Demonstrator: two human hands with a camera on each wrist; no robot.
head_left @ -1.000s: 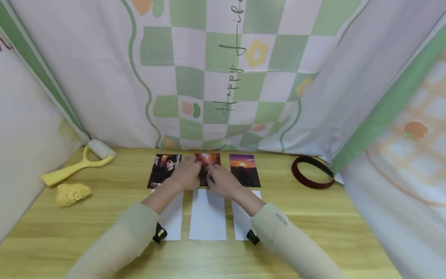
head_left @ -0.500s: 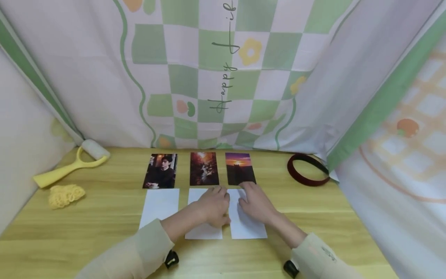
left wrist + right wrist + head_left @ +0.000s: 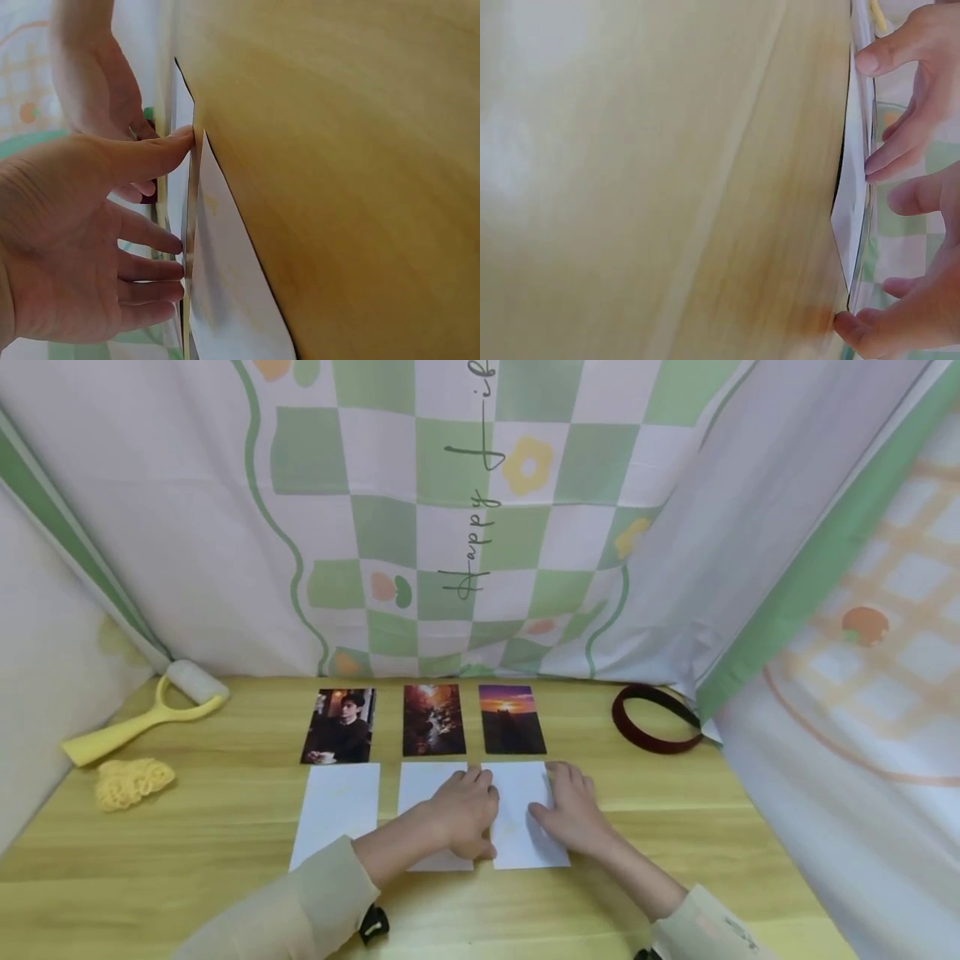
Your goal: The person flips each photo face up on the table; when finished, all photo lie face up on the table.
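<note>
Three white cards lie in a row: a left card (image 3: 337, 814), a middle card (image 3: 426, 783) and a right card (image 3: 517, 831). My left hand (image 3: 467, 810) reaches over the middle card, its thumb and fingertips along the right card's left edge. In the left wrist view the left hand (image 3: 82, 240) has its fingers extended. At the right card's other edge is my right hand (image 3: 576, 810), fingers beside it and thumb over its surface. Behind stand three photo prints in line: a seated person (image 3: 341, 727), an autumn stream (image 3: 433, 720) and a sunset (image 3: 512, 720).
A yellow Y-shaped handle with a grey roller (image 3: 146, 714) lies at the back left, above a crumpled yellow mesh piece (image 3: 133, 783). At the back right rests a dark red headband (image 3: 652, 743). A patterned curtain (image 3: 465, 527) hangs behind the wooden table (image 3: 187, 877).
Both hands have come back from the middle photo to the right white card. Since half a second ago the right hand has shifted from its top to its right edge; the left stays at its left edge.
</note>
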